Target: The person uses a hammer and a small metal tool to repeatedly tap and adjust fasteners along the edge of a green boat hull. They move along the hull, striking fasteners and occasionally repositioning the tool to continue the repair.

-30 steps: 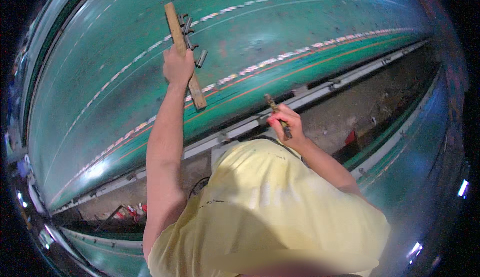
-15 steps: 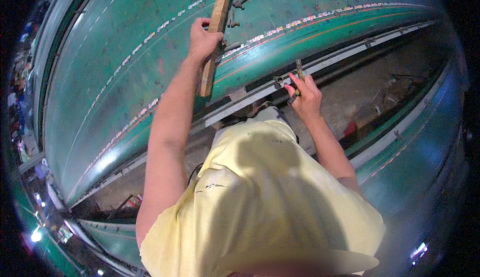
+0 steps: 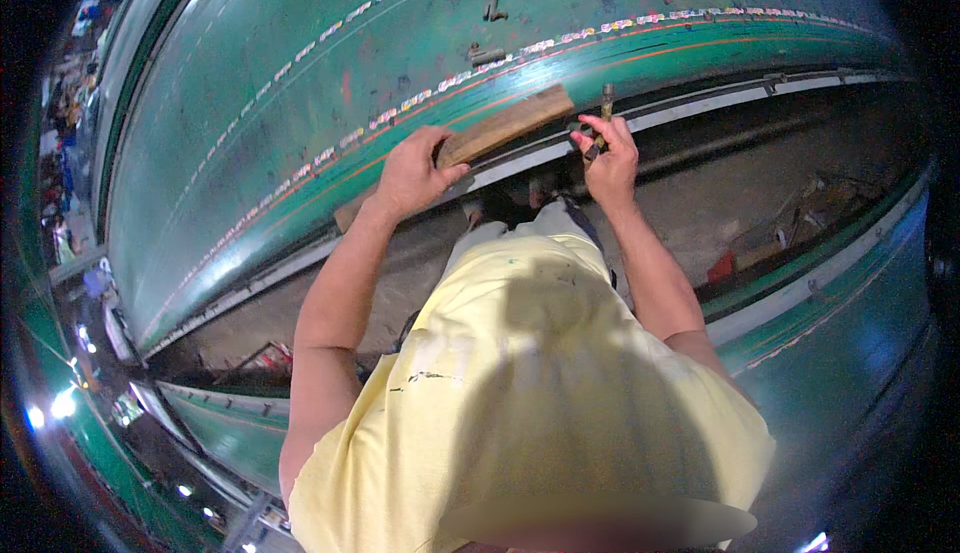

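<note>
My left hand (image 3: 412, 175) is wrapped round a long wooden bar (image 3: 518, 121), which lies slantwise along the near edge of the green table (image 3: 290, 113). Its right end points toward my right hand (image 3: 614, 165). That hand is closed on a short, dark, yellowish-brown rod (image 3: 607, 100), held upright, and a small dark piece shows at its fingertips. I cannot make out the rod's exact kind. Farther back on the table lie several small dark T-shaped metal pieces (image 3: 494, 7), one of them (image 3: 488, 56) beside the dashed strip of coloured marks.
A grey metal rail (image 3: 720, 103) runs along the table's near edge. Below it is a brown floor (image 3: 690, 203) with a red object (image 3: 720, 268) at the right. Another green table (image 3: 790, 323) curves past at lower right. Bright lamps (image 3: 62, 403) show at lower left.
My left hand has drawn the wooden bar toward me and turned it from steep to slanting along the table's edge. My right hand keeps the rod, slightly higher in view.
</note>
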